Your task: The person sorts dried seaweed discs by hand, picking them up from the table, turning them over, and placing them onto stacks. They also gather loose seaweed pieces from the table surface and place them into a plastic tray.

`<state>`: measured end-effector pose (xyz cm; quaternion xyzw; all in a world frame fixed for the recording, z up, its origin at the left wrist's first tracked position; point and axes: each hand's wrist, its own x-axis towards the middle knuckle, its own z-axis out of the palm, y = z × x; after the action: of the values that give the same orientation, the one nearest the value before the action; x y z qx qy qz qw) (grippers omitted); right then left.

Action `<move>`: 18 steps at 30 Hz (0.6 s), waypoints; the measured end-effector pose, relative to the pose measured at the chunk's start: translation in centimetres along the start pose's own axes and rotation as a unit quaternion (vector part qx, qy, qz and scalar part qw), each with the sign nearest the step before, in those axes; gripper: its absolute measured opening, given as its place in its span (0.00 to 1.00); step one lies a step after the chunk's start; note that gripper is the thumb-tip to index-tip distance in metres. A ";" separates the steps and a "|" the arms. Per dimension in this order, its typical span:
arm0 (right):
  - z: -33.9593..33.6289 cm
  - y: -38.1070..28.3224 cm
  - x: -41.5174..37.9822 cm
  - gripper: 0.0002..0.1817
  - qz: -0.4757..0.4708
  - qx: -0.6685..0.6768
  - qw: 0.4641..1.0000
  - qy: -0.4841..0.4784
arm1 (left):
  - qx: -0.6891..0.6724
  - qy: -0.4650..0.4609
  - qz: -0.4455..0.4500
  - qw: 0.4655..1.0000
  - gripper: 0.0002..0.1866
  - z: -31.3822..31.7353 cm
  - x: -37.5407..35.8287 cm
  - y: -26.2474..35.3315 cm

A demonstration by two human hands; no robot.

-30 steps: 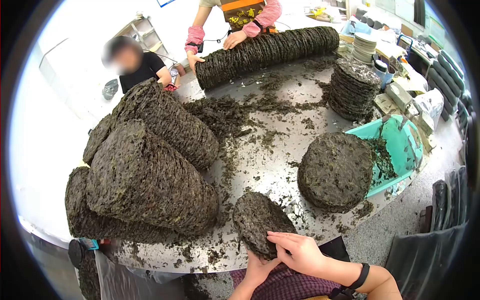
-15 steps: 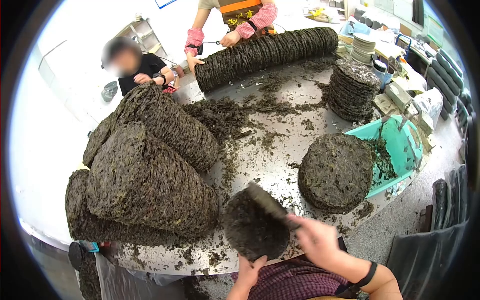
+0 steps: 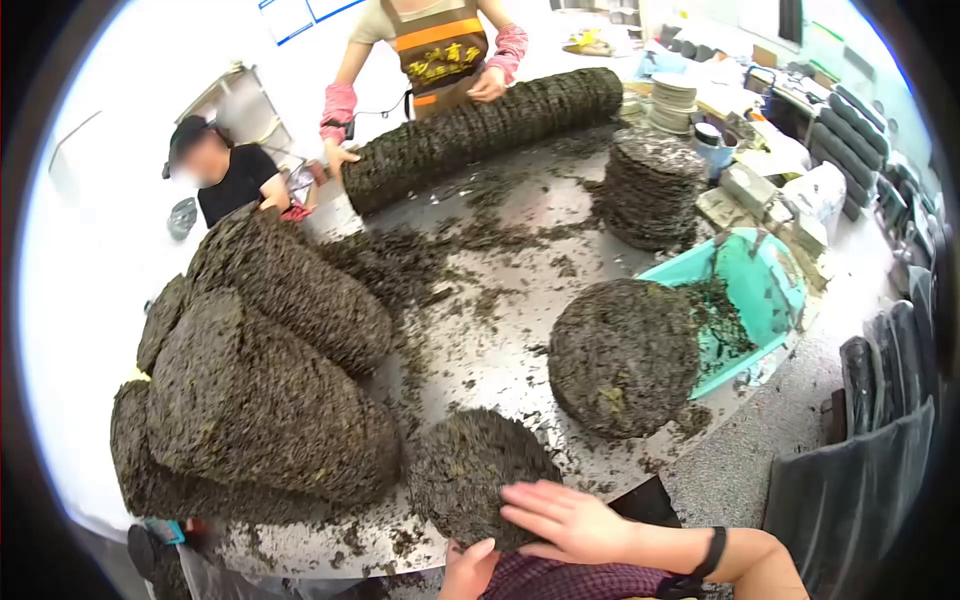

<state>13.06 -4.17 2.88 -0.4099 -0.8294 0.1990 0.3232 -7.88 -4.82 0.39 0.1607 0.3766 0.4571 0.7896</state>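
Observation:
A round dark seaweed sheet [image 3: 470, 465], or a thin stack of them, is near the table's front edge. My left hand [image 3: 470, 570] grips its lower rim, thumb on top and fingers hidden beneath. Across its right side lies my right hand [image 3: 565, 520], palm down with fingers stretched out. A round seaweed stack [image 3: 625, 355] sits to the right, beside a turquoise scoop-shaped tub [image 3: 745, 300] with loose seaweed in it. Large seaweed rolls [image 3: 270, 400] are piled on the left.
Across the metal table [image 3: 500, 350], scattered with flakes, a person in an apron [image 3: 440, 60] touches a long seaweed roll [image 3: 490, 130]. Another person in black [image 3: 230, 180] is behind the left rolls. A taller stack [image 3: 652, 190] stands at the back right.
The sheet's upper side, folded or lifted before, now lies flat. My right hand has gone from pinching near its edge to resting spread on it. The whole view has shifted.

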 end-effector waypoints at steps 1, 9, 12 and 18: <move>1.7 0.9 -0.6 0.31 -0.003 0.013 1.000 -0.011 | 0.001 -0.009 -0.004 1.000 0.34 -1.3 0.1 -0.6; 2.6 1.7 -1.2 0.28 0.048 0.140 0.989 -0.014 | 0.115 -0.001 -0.002 0.993 0.26 -4.6 1.2 -2.8; 1.6 0.3 -0.9 0.33 0.136 0.158 0.978 -0.014 | 0.107 -0.048 0.009 0.993 0.25 -6.3 1.9 -3.6; 2.4 0.2 -0.6 0.30 0.152 0.113 0.982 0.023 | 0.043 0.017 0.017 0.999 0.34 -2.4 1.5 -2.5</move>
<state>11.80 -4.64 0.84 -0.4966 -0.7219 0.3291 0.3520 -7.74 -5.14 -3.37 0.1934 0.4065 0.4568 0.7672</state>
